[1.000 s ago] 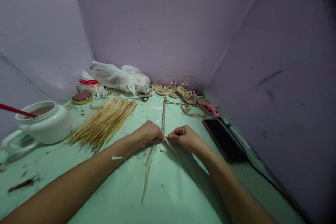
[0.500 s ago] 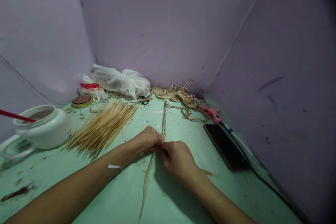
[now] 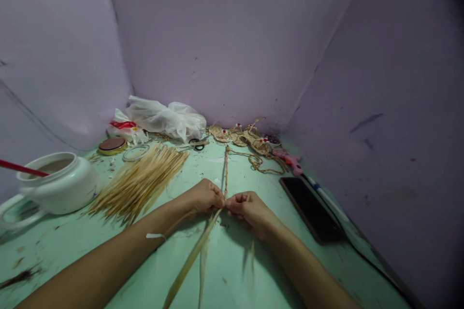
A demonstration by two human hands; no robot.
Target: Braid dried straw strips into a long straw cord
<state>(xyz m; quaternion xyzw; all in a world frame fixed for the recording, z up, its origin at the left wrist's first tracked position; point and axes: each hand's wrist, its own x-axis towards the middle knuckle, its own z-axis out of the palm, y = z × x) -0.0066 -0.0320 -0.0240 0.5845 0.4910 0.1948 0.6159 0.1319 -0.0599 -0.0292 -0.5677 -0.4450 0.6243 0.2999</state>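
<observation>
A thin braided cord [image 3: 226,174] of straw-coloured fibre runs from the far part of the table straight towards me. At its near end my left hand [image 3: 207,196] pinches the braid and its strips from the left. My right hand [image 3: 250,210] closes on the same spot from the right, its fingertips almost touching the left ones. Two loose flat fibre strips [image 3: 188,261] trail from the left fingers towards the table's near edge. Another short strip [image 3: 253,253] hangs below my right hand. Exactly how the strands cross between the fingertips is hidden.
Left lie a fan of dry strips [image 3: 141,186] and a white pot [image 3: 72,188] holding a red stick. Behind are plastic bags [image 3: 166,118], scissors [image 3: 197,145] and woven pieces with red beads [image 3: 239,136]. Right: a pink glue gun [image 3: 290,160] and a phone [image 3: 311,210].
My right hand has turned, its fingers now in a pinch. A second strip has swung out to the near left, and a short one now dangles under the right hand.
</observation>
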